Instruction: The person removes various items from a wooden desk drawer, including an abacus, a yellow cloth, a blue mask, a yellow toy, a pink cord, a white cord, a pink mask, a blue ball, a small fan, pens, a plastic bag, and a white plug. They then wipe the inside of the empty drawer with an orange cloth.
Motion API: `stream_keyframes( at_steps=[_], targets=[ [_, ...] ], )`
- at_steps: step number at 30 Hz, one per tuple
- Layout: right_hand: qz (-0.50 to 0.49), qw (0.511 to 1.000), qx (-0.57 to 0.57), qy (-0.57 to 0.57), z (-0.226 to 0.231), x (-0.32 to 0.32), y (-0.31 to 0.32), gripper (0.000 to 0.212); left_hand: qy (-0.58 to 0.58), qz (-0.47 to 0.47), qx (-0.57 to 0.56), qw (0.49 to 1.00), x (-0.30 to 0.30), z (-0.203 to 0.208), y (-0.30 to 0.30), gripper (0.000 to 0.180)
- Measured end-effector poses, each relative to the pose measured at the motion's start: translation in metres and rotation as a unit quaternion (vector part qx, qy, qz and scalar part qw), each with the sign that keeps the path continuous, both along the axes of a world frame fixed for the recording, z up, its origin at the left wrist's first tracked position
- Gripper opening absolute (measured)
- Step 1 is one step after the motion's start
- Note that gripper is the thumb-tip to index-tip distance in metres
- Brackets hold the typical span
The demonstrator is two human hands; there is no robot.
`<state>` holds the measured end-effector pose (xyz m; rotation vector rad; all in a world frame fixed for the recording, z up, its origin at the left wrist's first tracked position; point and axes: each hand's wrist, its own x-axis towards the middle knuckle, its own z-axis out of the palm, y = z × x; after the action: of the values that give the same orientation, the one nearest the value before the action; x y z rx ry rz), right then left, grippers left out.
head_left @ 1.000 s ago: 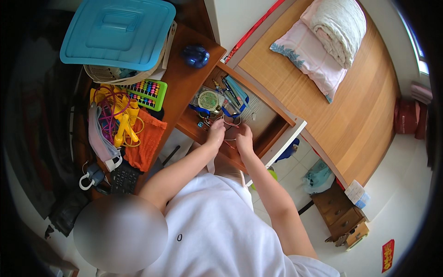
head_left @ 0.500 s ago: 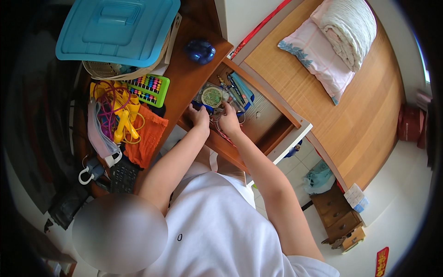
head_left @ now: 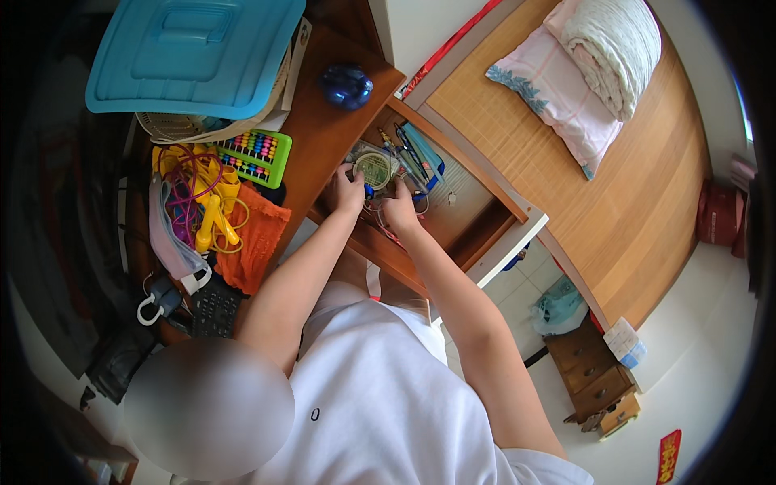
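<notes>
Both my hands reach into an open wooden drawer (head_left: 485, 187). Between them lies a round, green-patterned thing (head_left: 374, 170) with a pale rim, on or in what looks like clear plastic. My left hand (head_left: 349, 192) is at its left edge, fingers curled, with a small dark blue thing (head_left: 369, 191) just by its fingertips. To the right, my right hand (head_left: 400, 209) has its fingers bent down and thumb up. Whatever either hand grips is hidden. Thin pale and red cords (head_left: 388, 230) lie under the right hand. Beyond it are several pens (head_left: 412, 153) and a light blue pouch (head_left: 432, 166).
Left of the drawer, the desk (head_left: 311, 121) bears a blue-lidded basket (head_left: 194, 65), a green abacus (head_left: 279, 159), a yellow-handled jump rope (head_left: 212, 222), orange cloth (head_left: 255, 234) and a shiny blue object (head_left: 347, 86). Right is a wooden bed (head_left: 598, 218) with a pillow (head_left: 558, 113) and rolled quilt (head_left: 614, 56).
My left hand has moved slightly up and right, to the round green thing; the dark blue thing by it is now more covered. The right hand has barely moved.
</notes>
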<state>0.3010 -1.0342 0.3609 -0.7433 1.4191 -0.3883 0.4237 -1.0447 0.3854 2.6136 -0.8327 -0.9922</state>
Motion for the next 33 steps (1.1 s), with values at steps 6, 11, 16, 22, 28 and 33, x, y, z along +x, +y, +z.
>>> stream_keyframes(
  at_steps=[6, 11, 16, 22, 28, 33],
  targets=[
    [0.001, 0.997, 0.074, 0.021, -0.011, -0.012, 0.005, 0.06, -0.061, -0.063, 0.032, 0.996, -0.007, -0.006, 0.008, 0.033],
    [-0.094, 0.985, 0.138, -0.051, 0.018, -0.021, 0.004, 0.05, 0.018, -0.061, -0.093, 0.994, -0.009, -0.005, 0.016, 0.029],
    [-0.115, 0.975, 0.178, -0.066, 0.048, -0.031, 0.0, 0.037, 0.126, -0.026, -0.185, 0.974, -0.025, 0.025, 0.019, 0.023],
    [-0.237, 0.933, 0.162, -0.216, 0.1, -0.051, -0.001, 0.026, 0.295, -0.008, -0.256, 0.921, -0.038, 0.08, 0.03, 0.023],
    [-0.218, 0.923, 0.16, -0.274, 0.135, -0.083, -0.002, 0.013, 0.418, 0.017, -0.252, 0.872, -0.039, 0.114, 0.045, 0.015],
    [-0.255, 0.901, 0.157, -0.314, 0.17, -0.101, -0.009, 0.02, 0.373, -0.004, -0.258, 0.891, -0.032, 0.108, 0.056, 0.016]
  ],
)
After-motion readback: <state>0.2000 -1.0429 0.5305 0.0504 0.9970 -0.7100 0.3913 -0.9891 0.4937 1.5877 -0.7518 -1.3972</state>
